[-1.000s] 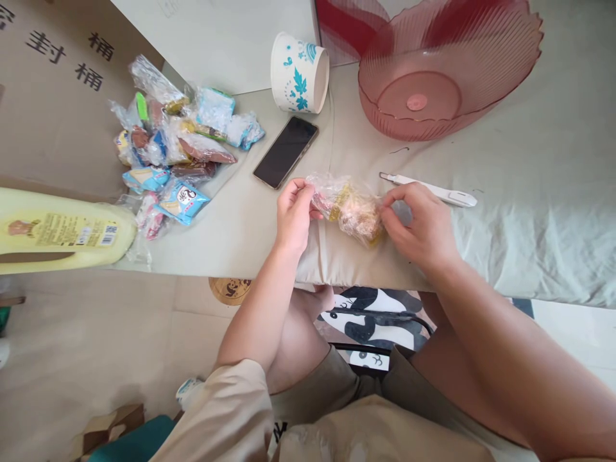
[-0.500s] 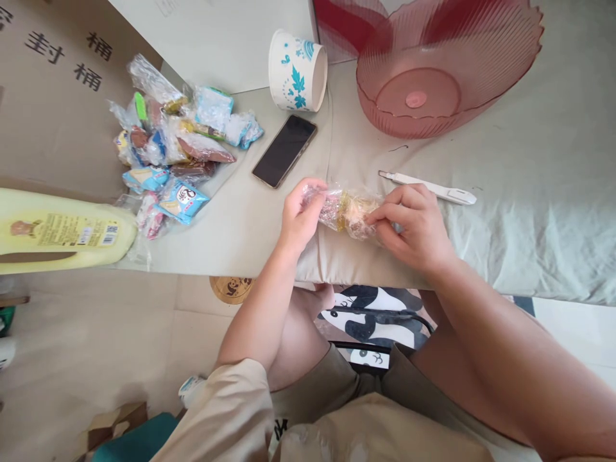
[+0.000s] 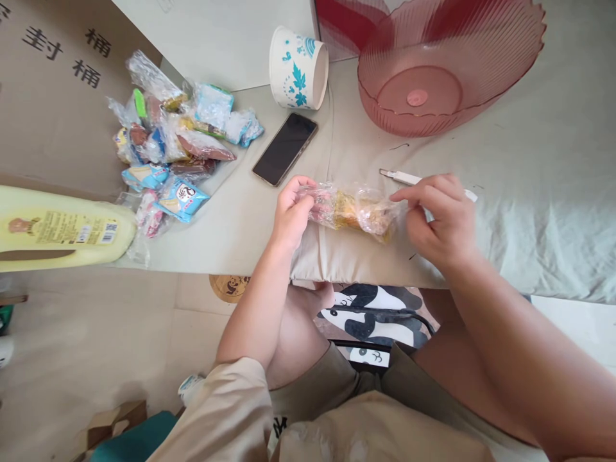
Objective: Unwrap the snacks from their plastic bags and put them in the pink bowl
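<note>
A clear plastic bag [image 3: 363, 212] with yellow and orange-brown contents lies stretched between my hands near the table's front edge; what is inside is hard to make out. My left hand [image 3: 292, 210] is closed on its crumpled left end, thumb pressed over the plastic. At the other end, my right hand [image 3: 440, 218] pinches the film between thumb and forefinger, the other fingers curled. Just behind my right hand lies a white utility knife [image 3: 407, 178], partly covered by it. Behind my left hand rests a dark phone [image 3: 285, 149].
A pile of wrapped snacks [image 3: 183, 147] lies left, beside a cardboard box [image 3: 58, 122] and a yellow jug [image 3: 67, 228]. At the back are a tipped paper tub [image 3: 297, 70] with blue leaves and a pink ribbed bowl [image 3: 447, 77]. The table edge [image 3: 327, 277] runs before my knees.
My right hand has moved right, drawing the bag's right end out. The bag is longer now, with more yellow showing. My left hand has shifted slightly left, keeping its grip.
</note>
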A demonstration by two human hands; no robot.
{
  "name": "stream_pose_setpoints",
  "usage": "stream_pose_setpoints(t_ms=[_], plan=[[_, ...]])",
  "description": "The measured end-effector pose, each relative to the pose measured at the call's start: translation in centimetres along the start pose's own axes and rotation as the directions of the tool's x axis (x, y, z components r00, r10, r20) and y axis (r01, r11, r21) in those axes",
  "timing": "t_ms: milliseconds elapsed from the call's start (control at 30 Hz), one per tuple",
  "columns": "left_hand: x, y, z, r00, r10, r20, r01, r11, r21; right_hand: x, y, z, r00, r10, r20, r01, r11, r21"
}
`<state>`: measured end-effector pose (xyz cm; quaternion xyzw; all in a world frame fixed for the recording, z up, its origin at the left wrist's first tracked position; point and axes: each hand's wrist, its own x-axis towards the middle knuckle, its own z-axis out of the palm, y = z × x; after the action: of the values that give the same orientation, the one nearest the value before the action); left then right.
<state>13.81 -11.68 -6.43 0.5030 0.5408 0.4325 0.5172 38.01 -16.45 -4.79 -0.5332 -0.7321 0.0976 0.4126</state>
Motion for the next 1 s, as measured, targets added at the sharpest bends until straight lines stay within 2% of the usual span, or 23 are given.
stream_pose_setpoints(t_ms=[67, 133, 233, 300, 367, 400, 500, 567, 600, 667, 800, 933, 1000], plan=[[0.2, -0.2, -0.4, 1.0, 0.023, -0.021, -0.022, 1.0, 0.005, 0.0, 0.3, -0.4, 0.994, 0.009, -0.106, -0.011, 1.0, -0.022], [0.4, -0.5, -0.8, 0.996, 0.05, -0.078, -0.049, 0.999, 0.013, 0.0, 0.7, -0.8, 0.975, 0.083, -0.208, -0.095, 0.994, -0.046], [0.8, -1.1, -1.5, 0.981, 0.081, -0.173, -0.075, 0.996, 0.043, 0.2, 1.4, -1.4, 0.916, 0.251, -0.313, -0.271, 0.962, -0.022], [1.0, -1.4, -1.8, 0.973, 0.108, -0.206, -0.092, 0.992, 0.088, 0.2, 1.8, -1.7, 0.877, 0.316, -0.362, -0.329, 0.944, 0.028], [1.0, -1.5, -1.9, 0.963, 0.163, -0.213, -0.129, 0.978, 0.165, 0.2, 2.0, -1.9, 0.866, 0.347, -0.36, -0.333, 0.937, 0.102], [0.9, -1.5, -1.8, 0.956, 0.207, -0.208, -0.161, 0.962, 0.219, 0.1, 1.9, -1.8, 0.875, 0.354, -0.331, -0.329, 0.935, 0.13], [0.7, -1.2, -1.4, 0.921, 0.362, -0.146, -0.276, 0.869, 0.411, -0.1, 1.4, -1.6, 0.934, 0.343, -0.105, -0.334, 0.938, 0.093], [0.7, -1.0, -1.2, 0.899, 0.427, -0.098, -0.324, 0.799, 0.506, 0.0, 1.0, -1.3, 0.943, 0.333, 0.019, -0.333, 0.943, 0.003], [0.8, -1.0, -1.3, 0.89, 0.447, -0.088, -0.338, 0.778, 0.529, 0.0, 0.9, -1.2, 0.943, 0.331, 0.044, -0.33, 0.944, -0.027], [0.9, -0.9, -1.5, 0.87, 0.483, -0.104, -0.361, 0.766, 0.532, 0.1, 0.8, -1.2, 0.943, 0.334, 0.016, -0.333, 0.942, -0.046], [1.0, -0.7, -2.0, 0.821, 0.547, -0.165, -0.421, 0.773, 0.474, 0.0, 0.9, -1.7, 0.941, 0.306, -0.142, -0.303, 0.952, 0.043], [0.2, 0.2, -1.8, 0.796, 0.575, -0.19, -0.488, 0.794, 0.363, -0.4, 0.5, -2.2, 0.952, 0.261, -0.161, -0.24, 0.961, 0.141], [-0.6, 0.8, -1.6, 0.8, 0.559, -0.218, -0.495, 0.821, 0.285, -0.4, 0.0, -2.4, 0.951, 0.249, -0.182, -0.213, 0.958, 0.195]])
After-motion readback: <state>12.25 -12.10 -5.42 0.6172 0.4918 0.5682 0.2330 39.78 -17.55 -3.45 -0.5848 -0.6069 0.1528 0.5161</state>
